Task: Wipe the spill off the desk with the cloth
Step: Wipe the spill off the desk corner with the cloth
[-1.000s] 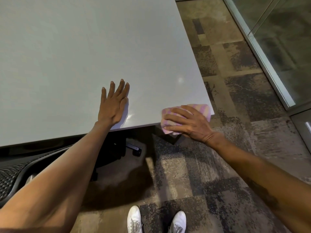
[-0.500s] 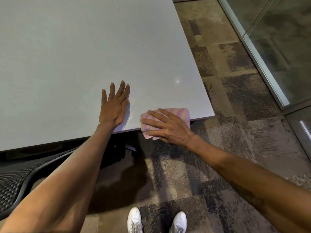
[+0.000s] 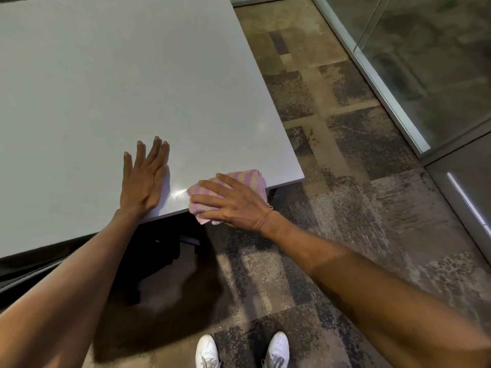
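A pink and yellow striped cloth (image 3: pixel 249 179) lies folded at the near edge of the pale grey desk (image 3: pixel 106 75), close to its right corner, partly hanging over the edge. My right hand (image 3: pixel 233 203) presses flat on top of it, fingers spread, covering most of it. My left hand (image 3: pixel 143 179) rests flat and open on the desk just to the left of the cloth, fingers pointing away from me. A small wet glint (image 3: pixel 178 193) shows on the desk between the two hands.
Patterned carpet floor (image 3: pixel 332 160) lies right of the desk, bounded by a glass partition (image 3: pixel 425 62) at far right. A dark mesh chair (image 3: pixel 16 277) sits under the desk's near edge at left. My white shoes (image 3: pixel 207 351) stand below.
My right hand has slid the cloth leftward along the desk's near edge from the right corner toward my left hand. The left hand has stayed flat in place.
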Tool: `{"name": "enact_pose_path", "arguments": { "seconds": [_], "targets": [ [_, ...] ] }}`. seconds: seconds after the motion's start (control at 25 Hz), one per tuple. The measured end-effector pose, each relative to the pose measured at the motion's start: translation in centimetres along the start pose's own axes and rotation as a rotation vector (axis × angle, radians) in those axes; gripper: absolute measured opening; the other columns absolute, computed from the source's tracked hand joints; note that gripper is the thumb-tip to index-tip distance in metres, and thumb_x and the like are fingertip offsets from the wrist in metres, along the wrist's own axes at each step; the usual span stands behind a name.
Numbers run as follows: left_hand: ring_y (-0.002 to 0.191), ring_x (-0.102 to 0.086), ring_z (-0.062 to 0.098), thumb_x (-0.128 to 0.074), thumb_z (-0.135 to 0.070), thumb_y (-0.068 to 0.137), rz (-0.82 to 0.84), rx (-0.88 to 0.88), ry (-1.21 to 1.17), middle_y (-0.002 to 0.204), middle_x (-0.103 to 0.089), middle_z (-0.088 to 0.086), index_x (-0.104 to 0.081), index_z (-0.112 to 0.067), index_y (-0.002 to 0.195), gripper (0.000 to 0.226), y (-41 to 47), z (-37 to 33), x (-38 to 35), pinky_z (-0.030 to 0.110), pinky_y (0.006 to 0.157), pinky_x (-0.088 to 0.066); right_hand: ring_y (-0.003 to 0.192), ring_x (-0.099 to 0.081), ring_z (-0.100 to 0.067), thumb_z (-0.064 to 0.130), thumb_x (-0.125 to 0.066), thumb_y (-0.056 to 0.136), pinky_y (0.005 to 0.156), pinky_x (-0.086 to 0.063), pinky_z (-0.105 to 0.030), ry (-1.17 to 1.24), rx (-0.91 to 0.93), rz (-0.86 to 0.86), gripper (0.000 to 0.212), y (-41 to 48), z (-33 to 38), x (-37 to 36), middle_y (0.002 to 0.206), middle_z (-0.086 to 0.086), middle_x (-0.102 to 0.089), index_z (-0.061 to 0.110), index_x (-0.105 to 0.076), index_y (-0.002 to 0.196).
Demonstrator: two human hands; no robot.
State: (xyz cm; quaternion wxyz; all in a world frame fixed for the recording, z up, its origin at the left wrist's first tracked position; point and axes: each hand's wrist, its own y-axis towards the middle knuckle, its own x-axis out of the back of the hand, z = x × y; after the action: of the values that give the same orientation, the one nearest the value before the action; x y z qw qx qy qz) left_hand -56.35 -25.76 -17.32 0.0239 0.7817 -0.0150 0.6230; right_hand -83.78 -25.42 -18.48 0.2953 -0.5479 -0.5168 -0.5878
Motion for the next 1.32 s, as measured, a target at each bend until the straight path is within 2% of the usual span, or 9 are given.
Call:
{"name": "enact_pose_path", "arguments": {
  "seconds": [0.24, 0.48, 0.72, 0.88, 0.96, 1.08, 1.16, 1.24, 1.32],
  "targets": [
    [0.156, -0.004, 0.032, 0.004, -0.041, 0.102, -0.006, 0.005, 0.028, 0.17, -0.009, -0.003, -0.011, -0.025, 0.161, 0.063, -0.1, 0.0, -0.3, 0.055, 0.125, -0.003, 0.134, -0.054, -0.038, 0.025, -0.074, 0.087, 0.108, -0.043, -0.06, -0.037, -0.044, 0.046, 0.037, -7.3, -5.1, 2.0, 0.147, -0.004, -0.058, 0.03, -0.069, 0.123],
    [0.156, -0.004, 0.033, -0.004, -0.036, 0.103, -0.012, 0.004, 0.026, 0.17, -0.009, -0.002, -0.011, -0.023, 0.161, 0.06, -0.3, -0.4, 0.0, 0.053, 0.124, -0.002, 0.136, -0.052, -0.039, 0.019, -0.08, 0.084, 0.11, -0.041, -0.058, -0.029, -0.151, 0.119, 0.042, -12.4, -7.7, 4.5, 0.148, -0.004, -0.057, 0.029, -0.071, 0.123],
    [0.155, -0.009, 0.035, -0.003, -0.036, 0.102, -0.014, 0.007, 0.016, 0.169, -0.015, 0.002, -0.016, -0.021, 0.161, 0.062, 0.1, 0.0, -0.2, 0.054, 0.123, -0.004, 0.136, -0.051, -0.039, 0.014, -0.082, 0.081, 0.107, -0.045, -0.051, 0.012, -0.374, 0.091, 0.04, -15.6, -7.4, 5.0, 0.148, -0.006, -0.057, 0.025, -0.073, 0.118],
    [0.157, -0.004, 0.029, -0.004, -0.038, 0.101, -0.001, 0.024, -0.043, 0.169, -0.012, -0.002, -0.016, -0.023, 0.161, 0.062, 0.3, 0.4, -0.4, 0.043, 0.123, 0.006, 0.136, -0.049, -0.038, 0.014, -0.087, 0.073, 0.096, -0.051, -0.048, 0.111, -0.599, 0.075, 0.05, -17.2, -6.3, 4.9, 0.151, -0.005, -0.053, 0.025, -0.073, 0.119],
    [0.157, -0.004, 0.027, -0.006, -0.038, 0.101, -0.001, 0.037, -0.076, 0.169, -0.013, -0.003, -0.019, -0.024, 0.16, 0.062, 0.2, 0.4, -0.4, 0.041, 0.123, 0.006, 0.133, -0.052, -0.036, 0.009, -0.086, 0.073, 0.092, -0.056, -0.049, 0.24, -0.742, 0.02, 0.049, -17.6, -5.8, 5.0, 0.15, -0.004, -0.053, 0.024, -0.075, 0.119],
    [0.156, -0.011, 0.028, -0.01, -0.036, 0.102, -0.03, 0.059, -0.137, 0.168, -0.019, -0.001, -0.027, -0.024, 0.158, 0.06, 0.4, 0.0, -0.1, 0.047, 0.124, -0.001, 0.128, -0.054, -0.025, 0.011, -0.077, 0.083, 0.1, -0.05, -0.041, 0.535, -0.991, -0.077, 0.041, -17.8, -4.9, 4.4, 0.152, 0.003, -0.051, 0.025, -0.075, 0.121],
    [0.156, -0.014, 0.029, -0.013, -0.036, 0.103, -0.035, 0.071, -0.162, 0.167, -0.023, 0.001, -0.031, -0.022, 0.157, 0.059, 0.5, -0.3, 0.2, 0.05, 0.123, -0.004, 0.12, -0.058, -0.019, 0.015, -0.075, 0.086, 0.098, -0.048, -0.033, 0.74, -1.342, -0.211, 0.037, -18.7, -4.7, 4.1, 0.149, 0.0, -0.055, 0.021, -0.074, 0.122],
    [0.155, -0.017, 0.03, -0.013, -0.037, 0.103, -0.041, 0.081, -0.156, 0.166, -0.026, 0.002, -0.035, -0.021, 0.155, 0.059, 0.6, -0.6, 0.4, 0.052, 0.123, -0.006, 0.1, -0.066, -0.023, 0.018, -0.073, 0.089, 0.08, -0.055, -0.029, 1.131, -1.7, -0.511, 0.035, -19.5, -5.0, 4.2, 0.128, -0.007, -0.07, 0.019, -0.073, 0.124],
    [0.151, -0.026, 0.032, -0.015, -0.038, 0.103, -0.08, 0.097, -0.142, 0.162, -0.034, 0.004, -0.042, -0.018, 0.151, 0.059, 0.8, -1.0, 0.5, 0.053, 0.12, -0.014, 0.093, -0.07, -0.028, 0.02, -0.072, 0.088, 0.078, -0.057, -0.032, 1.608, -1.742, -0.69, 0.04, -19.3, -6.0, 4.5, 0.108, -0.006, -0.075, 0.02, -0.069, 0.128]
  ]
}}
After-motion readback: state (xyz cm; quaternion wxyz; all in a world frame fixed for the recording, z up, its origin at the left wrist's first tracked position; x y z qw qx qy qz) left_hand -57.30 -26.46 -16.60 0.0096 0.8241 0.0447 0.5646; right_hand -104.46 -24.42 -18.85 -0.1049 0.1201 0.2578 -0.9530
